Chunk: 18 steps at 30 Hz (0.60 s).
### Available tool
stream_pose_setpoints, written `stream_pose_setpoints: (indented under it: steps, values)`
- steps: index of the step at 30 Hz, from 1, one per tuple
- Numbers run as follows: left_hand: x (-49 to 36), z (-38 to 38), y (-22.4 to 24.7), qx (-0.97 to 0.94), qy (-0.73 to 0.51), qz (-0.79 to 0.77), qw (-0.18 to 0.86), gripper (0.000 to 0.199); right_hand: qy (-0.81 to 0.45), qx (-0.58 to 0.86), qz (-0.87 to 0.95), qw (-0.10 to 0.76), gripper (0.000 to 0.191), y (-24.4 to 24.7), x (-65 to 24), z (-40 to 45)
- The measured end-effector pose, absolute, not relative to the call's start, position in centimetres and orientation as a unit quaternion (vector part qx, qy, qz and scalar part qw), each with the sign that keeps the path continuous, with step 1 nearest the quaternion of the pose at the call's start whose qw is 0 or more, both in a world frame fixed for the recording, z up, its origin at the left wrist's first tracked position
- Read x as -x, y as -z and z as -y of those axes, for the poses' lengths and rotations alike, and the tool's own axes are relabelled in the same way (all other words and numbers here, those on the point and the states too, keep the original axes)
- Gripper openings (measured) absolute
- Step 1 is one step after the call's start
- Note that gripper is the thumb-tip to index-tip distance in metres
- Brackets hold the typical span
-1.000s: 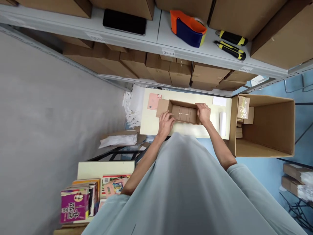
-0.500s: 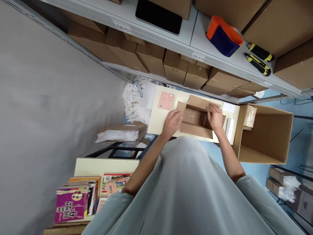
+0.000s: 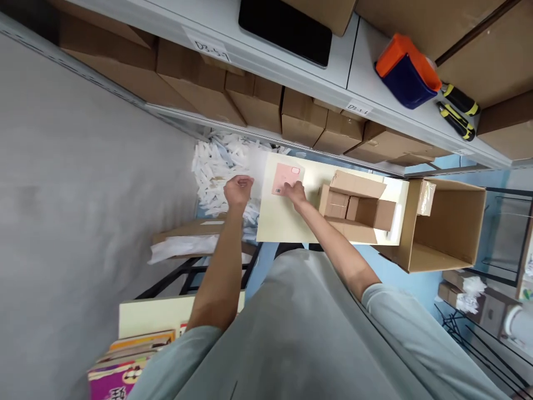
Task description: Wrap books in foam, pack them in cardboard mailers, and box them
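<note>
A pink booklet (image 3: 282,176) with a barcode lies flat on the cream tabletop (image 3: 272,222). My right hand (image 3: 295,194) is at its lower right corner, thumb and fingers closed on the edge. To the left, beyond the table's edge, my left hand (image 3: 238,191) hovers over a heap of shredded white paper (image 3: 210,166). Its fingers are pinched together beside a pale, thin sheet (image 3: 257,166); what they hold, if anything, is hidden. Right of both hands stands a small cardboard box (image 3: 353,229) with its flaps spread, and nothing touches it.
A large open carton (image 3: 441,258) stands at the table's right end. Above runs a shelf with a black tablet (image 3: 287,30), an orange-and-blue tape dispenser (image 3: 410,78) and two utility knives (image 3: 456,119). Books (image 3: 133,361) are stacked at lower left.
Both hands have left the small box's flaps and moved left. The right hand is now at the pink booklet, the left over the shredded paper. The box's flaps now stand more raised.
</note>
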<state>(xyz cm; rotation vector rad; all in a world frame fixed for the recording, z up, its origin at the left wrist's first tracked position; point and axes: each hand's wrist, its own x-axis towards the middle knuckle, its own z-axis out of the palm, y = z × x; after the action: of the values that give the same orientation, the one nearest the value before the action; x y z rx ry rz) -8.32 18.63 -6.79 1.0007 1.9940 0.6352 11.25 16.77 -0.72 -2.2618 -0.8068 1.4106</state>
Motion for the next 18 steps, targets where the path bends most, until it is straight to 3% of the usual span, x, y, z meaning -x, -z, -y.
stream_pose_setpoints:
  steps: [3, 7, 14, 18]
  values:
    - [6.7, -17.6, 6.0, -0.47, -0.28, -0.737, 0.396, 0.01, -0.429, 0.878, 0.193, 0.09, 0.037, 2.6, -10.7, -18.3]
    - [3.8, -16.3, 4.8, -0.528, -0.277, -0.701, 0.391, 0.013, -0.391, 0.903, 0.163, 0.064, 0.037, 3.1, -11.0, -18.8]
    - [0.1, -14.4, 2.9, -0.576, -0.245, -0.64, 0.445, 0.011, -0.379, 0.906, 0.177, 0.066, 0.011, 2.5, -11.8, -18.1]
    - [-0.1, -14.0, 1.3, -0.564, -0.256, -0.647, 0.445, 0.013, -0.391, 0.892, 0.2, 0.104, 0.008, 0.9, -11.1, -17.5]
